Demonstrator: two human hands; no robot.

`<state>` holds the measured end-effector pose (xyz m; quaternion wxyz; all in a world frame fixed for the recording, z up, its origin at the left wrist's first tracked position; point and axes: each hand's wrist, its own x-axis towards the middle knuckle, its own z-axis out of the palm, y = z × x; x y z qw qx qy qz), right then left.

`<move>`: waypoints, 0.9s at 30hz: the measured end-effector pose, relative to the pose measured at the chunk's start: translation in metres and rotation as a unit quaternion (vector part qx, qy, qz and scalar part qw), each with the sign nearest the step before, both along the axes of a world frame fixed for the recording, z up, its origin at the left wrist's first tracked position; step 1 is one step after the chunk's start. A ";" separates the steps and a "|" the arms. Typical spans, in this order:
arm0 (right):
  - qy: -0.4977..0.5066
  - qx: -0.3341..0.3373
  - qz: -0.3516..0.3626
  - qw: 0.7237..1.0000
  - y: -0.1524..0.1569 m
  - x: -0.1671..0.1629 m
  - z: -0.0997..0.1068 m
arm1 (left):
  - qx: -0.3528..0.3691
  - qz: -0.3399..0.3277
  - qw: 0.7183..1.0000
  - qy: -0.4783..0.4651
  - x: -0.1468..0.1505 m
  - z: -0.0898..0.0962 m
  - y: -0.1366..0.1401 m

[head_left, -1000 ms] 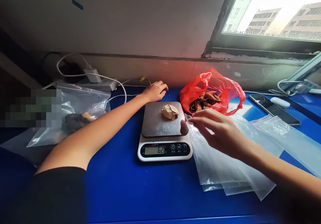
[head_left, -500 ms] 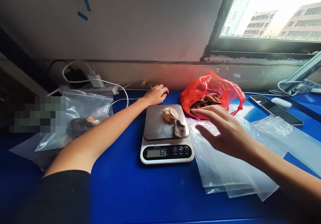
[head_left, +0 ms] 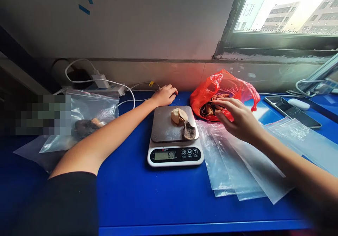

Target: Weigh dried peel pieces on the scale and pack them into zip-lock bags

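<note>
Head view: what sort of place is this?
Probably an indoor weighing table by a window: a digital scale bearing two dried-looking pieces, a red plastic bag holding brown pieces, and clear bags lying flat.

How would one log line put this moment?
left hand: beyond scale; right hand: at red bag; on scale: pale item, dark piece

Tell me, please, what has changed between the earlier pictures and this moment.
The right hand let go of the dark dried piece, leaving it on the digital scale, then moved rightward to the red plastic bag. The display no longer reads 6.2. The left hand and pale piece stayed put.
</note>
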<state>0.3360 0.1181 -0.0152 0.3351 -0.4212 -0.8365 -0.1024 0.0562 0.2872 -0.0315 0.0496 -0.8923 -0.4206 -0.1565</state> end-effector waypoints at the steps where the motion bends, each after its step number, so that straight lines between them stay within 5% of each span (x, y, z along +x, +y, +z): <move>1: -0.014 -0.017 -0.016 1.000 0.007 0.001 -0.008 | 0.001 0.000 1.000 0.001 0.000 0.000 0.000; 6: -0.085 -0.068 -0.054 0.993 0.020 -0.004 -0.029 | 0.002 0.005 1.000 0.006 -0.001 0.000 -0.001; 19: -0.048 -0.031 -0.056 0.997 0.016 -0.006 -0.026 | -0.007 0.001 1.000 0.002 -0.001 0.003 -0.002; 27: 0.000 0.085 0.005 0.996 0.009 -0.008 -0.018 | -0.027 -0.011 0.999 -0.041 0.000 0.002 -0.005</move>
